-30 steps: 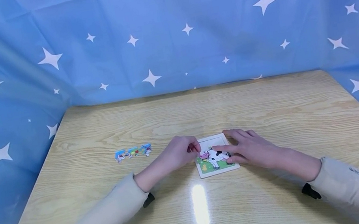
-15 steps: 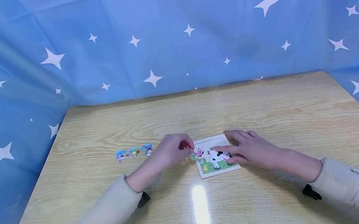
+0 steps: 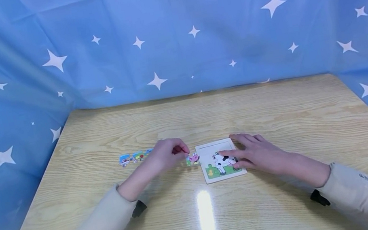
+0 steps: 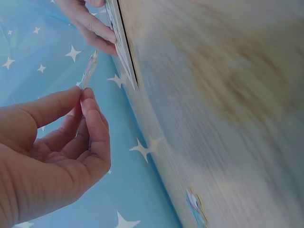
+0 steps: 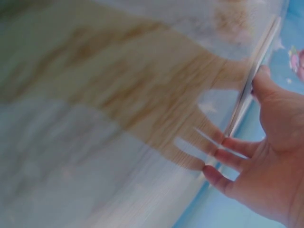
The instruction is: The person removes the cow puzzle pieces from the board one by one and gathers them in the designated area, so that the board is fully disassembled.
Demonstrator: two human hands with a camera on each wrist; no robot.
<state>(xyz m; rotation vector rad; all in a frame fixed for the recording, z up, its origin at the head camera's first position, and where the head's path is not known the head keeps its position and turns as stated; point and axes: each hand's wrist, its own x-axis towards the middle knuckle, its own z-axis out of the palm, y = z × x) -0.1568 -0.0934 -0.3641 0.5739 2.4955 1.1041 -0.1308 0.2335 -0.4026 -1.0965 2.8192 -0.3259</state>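
My left hand (image 3: 168, 153) pinches a jigsaw piece (image 3: 193, 159) printed with a pink-nosed cow's head, between thumb and fingertips. In the left wrist view the piece (image 4: 89, 70) is seen nearly edge-on, raised off the table. It is just left of a square puzzle board (image 3: 208, 148) in a pale frame. Fitted in the board's lower and right part are pieces showing a black-and-white cow's body, green grass and a yellow duckling; its upper left is bare. With fingers spread, my right hand (image 3: 258, 152) rests on the board's right side, covering part of the picture.
Several loose jigsaw pieces (image 3: 129, 159) in blue, green and red lie to the left on the wooden table (image 3: 264, 109), partly behind my left hand. A blue cloth (image 3: 172, 51) with white stars hangs behind the table and along its sides.
My left hand has drawn leftward from over the board, bringing the cow's-head piece off the picture and past the frame's left edge. The right hand has stayed put.
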